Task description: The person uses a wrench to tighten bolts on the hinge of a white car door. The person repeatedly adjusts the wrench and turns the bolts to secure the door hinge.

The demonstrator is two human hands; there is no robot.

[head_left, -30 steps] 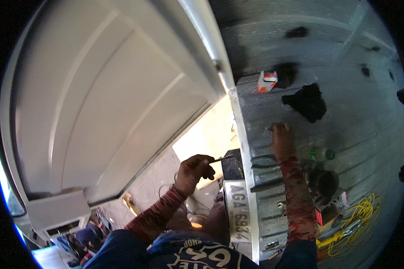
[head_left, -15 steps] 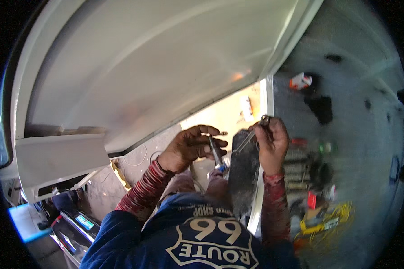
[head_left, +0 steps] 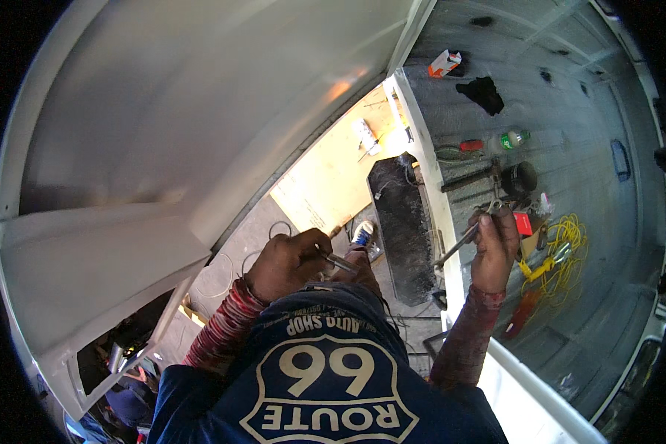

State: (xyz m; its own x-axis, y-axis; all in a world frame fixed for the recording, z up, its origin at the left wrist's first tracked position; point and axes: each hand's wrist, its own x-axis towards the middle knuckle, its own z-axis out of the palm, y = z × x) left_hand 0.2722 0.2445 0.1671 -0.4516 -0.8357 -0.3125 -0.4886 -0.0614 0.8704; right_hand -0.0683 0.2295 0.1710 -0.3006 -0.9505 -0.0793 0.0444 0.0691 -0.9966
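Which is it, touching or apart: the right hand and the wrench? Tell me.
Touching. The head view shows the right hand closed around the wrench, gripped between thumb and fingers, its shaft sticking out.

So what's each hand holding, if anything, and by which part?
Right hand: a wrench, gripped near its ring end. Left hand: a slim metal piece, held toward its left end; exact kind unclear.
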